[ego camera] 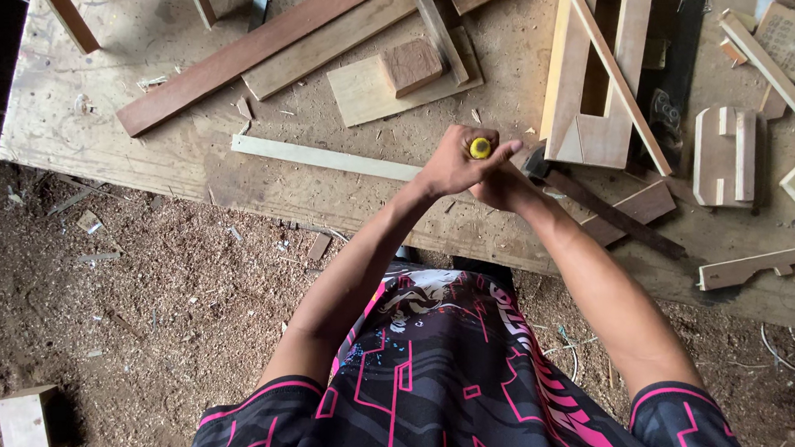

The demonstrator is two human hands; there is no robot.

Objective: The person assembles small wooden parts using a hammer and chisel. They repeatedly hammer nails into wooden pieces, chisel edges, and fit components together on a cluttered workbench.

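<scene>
Both my hands meet over the front edge of a worn plywood workbench (pixel 103 128). My left hand (pixel 453 164) is wrapped around a small tool with a round yellow end (pixel 480 147) that points up toward me. My right hand (pixel 502 189) is closed just beneath it, seemingly gripping the lower part of the same tool, which is hidden by my fingers. A pale thin wood strip (pixel 325 157) lies on the bench just left of my hands.
Scrap boards litter the bench: a reddish plank (pixel 233 57), a square offcut with a block on it (pixel 410 69), a slotted wooden frame (pixel 599 67). A hammer (pixel 608 212) lies right of my hands. Sawdust covers the floor; a wood block (pixel 26 426) sits bottom left.
</scene>
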